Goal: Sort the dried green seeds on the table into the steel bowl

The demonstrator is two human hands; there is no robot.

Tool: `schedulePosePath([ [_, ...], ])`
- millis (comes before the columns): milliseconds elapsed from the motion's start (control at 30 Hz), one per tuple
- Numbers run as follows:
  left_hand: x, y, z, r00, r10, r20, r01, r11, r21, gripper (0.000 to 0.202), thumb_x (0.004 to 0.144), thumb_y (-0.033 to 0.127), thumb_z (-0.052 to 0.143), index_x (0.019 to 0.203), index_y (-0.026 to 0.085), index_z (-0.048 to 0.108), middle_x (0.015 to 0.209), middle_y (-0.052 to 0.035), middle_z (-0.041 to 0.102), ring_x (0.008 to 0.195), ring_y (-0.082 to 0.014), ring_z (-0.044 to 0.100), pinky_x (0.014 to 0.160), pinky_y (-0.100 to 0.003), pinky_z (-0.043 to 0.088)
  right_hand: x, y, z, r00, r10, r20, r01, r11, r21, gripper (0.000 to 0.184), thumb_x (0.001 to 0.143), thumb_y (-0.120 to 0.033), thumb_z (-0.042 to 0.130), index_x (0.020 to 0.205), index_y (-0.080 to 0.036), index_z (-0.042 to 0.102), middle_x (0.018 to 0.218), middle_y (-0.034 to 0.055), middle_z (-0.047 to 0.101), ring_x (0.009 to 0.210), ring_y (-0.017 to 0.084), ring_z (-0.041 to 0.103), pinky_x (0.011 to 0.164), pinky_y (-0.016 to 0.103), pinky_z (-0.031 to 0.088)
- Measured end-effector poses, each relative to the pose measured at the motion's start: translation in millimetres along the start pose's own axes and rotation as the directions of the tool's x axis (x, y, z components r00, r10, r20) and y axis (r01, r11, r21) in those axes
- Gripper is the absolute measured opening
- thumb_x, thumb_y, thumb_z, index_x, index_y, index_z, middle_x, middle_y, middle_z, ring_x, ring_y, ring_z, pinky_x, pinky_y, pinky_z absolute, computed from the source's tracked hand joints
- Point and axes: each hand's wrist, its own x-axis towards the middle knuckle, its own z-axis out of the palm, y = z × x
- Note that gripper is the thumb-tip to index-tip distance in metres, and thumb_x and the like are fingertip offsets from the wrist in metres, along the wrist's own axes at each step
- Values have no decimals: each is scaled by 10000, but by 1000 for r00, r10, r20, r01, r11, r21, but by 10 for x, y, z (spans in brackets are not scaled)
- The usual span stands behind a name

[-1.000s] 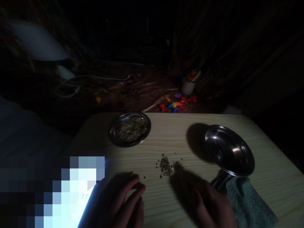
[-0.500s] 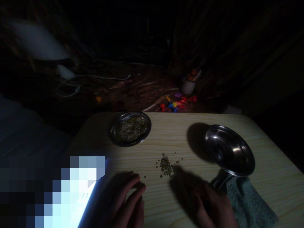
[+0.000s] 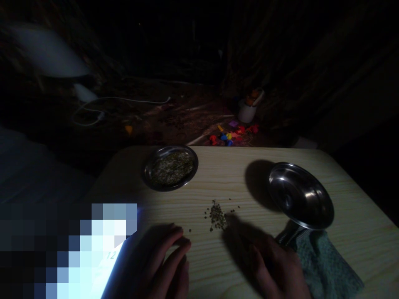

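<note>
A small pile of greenish seeds or beans (image 3: 217,216) lies loose on the light wood-grain table (image 3: 230,174), with a few strays around it. My left hand (image 3: 170,259) rests left of the pile, its fingers stretched forward and slightly apart, holding nothing. To the pile's lower right is my right hand (image 3: 277,265), mostly in deep shadow. One finger seems to reach out to the pile's edge, while the thumb stands apart from it; nothing shows in its grip. At the back left, a metal bowl (image 3: 195,166) holds more of the greenish seeds. A second metal bowl (image 3: 301,195) stands tilted at the right.
A green cloth (image 3: 327,261) lies under the right bowl's near edge. At the lower left glows a bright screen (image 3: 115,257), partly pixelated. Beyond the table are colourful small toys (image 3: 230,136), a white bucket (image 3: 247,112) and a white cable (image 3: 124,99) on the floor.
The number on the bright screen changes from 11 to 12. Both hands, the seed pile and the bowls stay almost where they were; the view shifts very slightly.
</note>
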Motion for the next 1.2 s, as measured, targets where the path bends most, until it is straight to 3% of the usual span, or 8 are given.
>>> schedulePosePath([
  [267, 16, 22, 14, 1000, -7, -10, 7, 1000, 3, 350, 884, 216, 591, 1231, 166, 601, 1341, -122, 563, 1224, -249, 550, 832, -432, 649, -39, 42, 18, 1000, 27, 14, -27, 999, 16, 384, 932, -227, 485, 1272, -216, 664, 1082, 71, 774, 957, 205, 758, 823, 259, 625],
  [533, 32, 40, -12, 999, -45, -20, 44, 998, -44, 340, 889, 205, 589, 1229, 194, 604, 1346, -99, 559, 1242, -251, 538, 864, -458, 608, -43, 25, 47, 999, 49, -17, -49, 999, 12, 357, 923, -226, 486, 1213, -205, 693, 1060, 80, 777, 932, 217, 760, 825, 289, 626],
  [600, 34, 37, -11, 999, -41, -14, 41, 998, -45, 345, 889, 201, 587, 1234, 196, 603, 1342, -96, 563, 1237, -247, 541, 864, -450, 605, -42, 26, 50, 997, 59, -39, -59, 998, 1, 359, 932, -236, 482, 1223, -204, 689, 1060, 84, 779, 889, 207, 764, 763, 267, 631],
  [767, 30, 34, -10, 1000, -31, -4, 31, 999, -18, 368, 895, 226, 592, 1261, 183, 594, 1349, -98, 571, 1250, -244, 532, 891, -424, 591, -44, 22, 51, 995, 83, -58, -84, 996, -11, 305, 948, -282, 496, 1148, -203, 713, 810, 52, 777, 611, 163, 725, 547, 203, 587],
  [933, 45, 41, -21, 998, -66, -10, 65, 996, -63, 343, 905, 241, 577, 1247, 215, 597, 1334, -79, 582, 1237, -236, 549, 941, -437, 562, -31, -2, 56, 994, 107, -38, -107, 994, 3, 276, 954, -292, 493, 1088, -192, 713, 873, 70, 784, 702, 179, 746, 619, 223, 602],
  [1067, 58, 40, -24, 999, -48, -3, 48, 998, -51, 369, 897, 230, 590, 1264, 198, 597, 1331, -87, 581, 1226, -236, 548, 918, -425, 559, 8, -5, 66, 989, 149, -14, -149, 989, -18, 274, 961, -304, 484, 1044, -189, 719, 791, 59, 767, 644, 179, 733, 543, 222, 582],
  [1200, 72, 36, -18, 999, -51, 9, 52, 998, -43, 367, 905, 226, 585, 1270, 187, 594, 1351, -86, 569, 1246, -233, 535, 933, -420, 545, 48, -8, 73, 991, 136, 11, -136, 990, -22, 324, 955, -287, 485, 1176, -200, 705, 944, 78, 789, 745, 194, 763, 631, 252, 614],
])
